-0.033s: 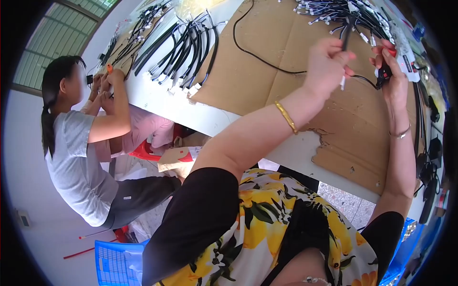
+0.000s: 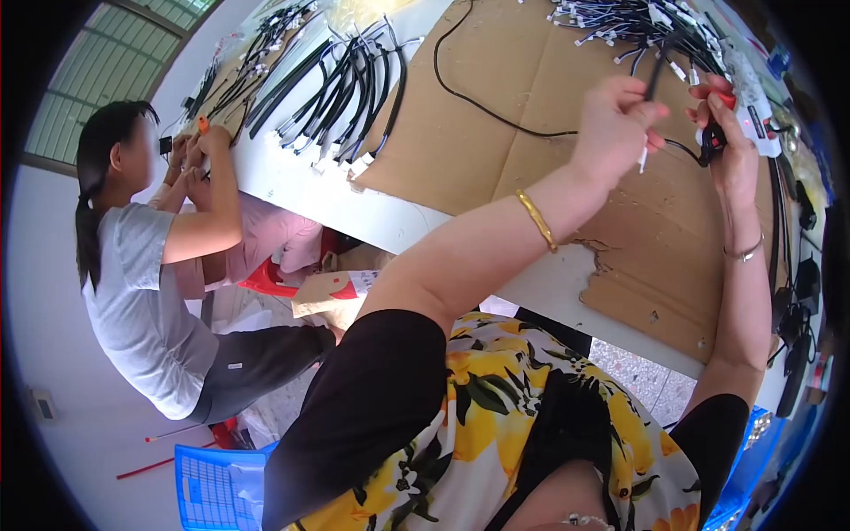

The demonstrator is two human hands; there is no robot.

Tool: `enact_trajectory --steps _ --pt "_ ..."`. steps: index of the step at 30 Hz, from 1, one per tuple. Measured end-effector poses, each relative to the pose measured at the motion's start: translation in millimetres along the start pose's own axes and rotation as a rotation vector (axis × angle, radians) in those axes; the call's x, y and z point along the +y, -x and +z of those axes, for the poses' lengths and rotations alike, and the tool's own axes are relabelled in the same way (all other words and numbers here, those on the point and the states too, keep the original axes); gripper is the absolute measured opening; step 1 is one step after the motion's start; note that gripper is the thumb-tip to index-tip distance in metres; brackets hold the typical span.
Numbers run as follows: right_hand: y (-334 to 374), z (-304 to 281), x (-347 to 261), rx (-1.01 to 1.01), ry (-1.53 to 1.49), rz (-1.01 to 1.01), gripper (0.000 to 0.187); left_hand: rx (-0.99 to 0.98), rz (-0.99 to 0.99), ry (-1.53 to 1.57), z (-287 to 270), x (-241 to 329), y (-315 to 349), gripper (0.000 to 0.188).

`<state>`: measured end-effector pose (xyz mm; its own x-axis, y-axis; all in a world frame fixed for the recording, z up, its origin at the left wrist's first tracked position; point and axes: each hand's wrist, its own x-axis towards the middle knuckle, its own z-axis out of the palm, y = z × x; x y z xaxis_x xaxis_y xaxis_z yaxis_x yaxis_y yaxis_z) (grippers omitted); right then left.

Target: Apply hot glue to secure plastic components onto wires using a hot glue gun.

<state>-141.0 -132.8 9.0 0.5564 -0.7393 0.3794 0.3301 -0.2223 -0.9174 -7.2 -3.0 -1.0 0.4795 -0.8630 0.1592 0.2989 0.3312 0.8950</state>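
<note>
Black slim cable (image 2: 656, 80) in head view, straight, white bit showing below the hand: left hand (image 2: 624, 128) pinches it above brown cardboard (image 2: 505, 97). Right hand (image 2: 733, 146) curls around a black-and-red tool (image 2: 714, 140) near the cable.

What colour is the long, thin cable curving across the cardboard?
Black: the long, thin cable shows best in the head view.

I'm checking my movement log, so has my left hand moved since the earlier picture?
Yes, slightly: the left hand has shifted right against the cardboard.
</note>
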Motion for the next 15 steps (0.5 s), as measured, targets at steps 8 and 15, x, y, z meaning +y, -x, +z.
enact_trajectory --steps 8,15 --pt "25 44 -1 -0.186 0.411 -0.121 0.043 -0.105 -0.109 0.014 -16 -17 8 0.02" --pt "22 29 11 -0.191 0.518 0.052 0.037 -0.134 -0.097 -0.063 -15 -10 12 0.02"
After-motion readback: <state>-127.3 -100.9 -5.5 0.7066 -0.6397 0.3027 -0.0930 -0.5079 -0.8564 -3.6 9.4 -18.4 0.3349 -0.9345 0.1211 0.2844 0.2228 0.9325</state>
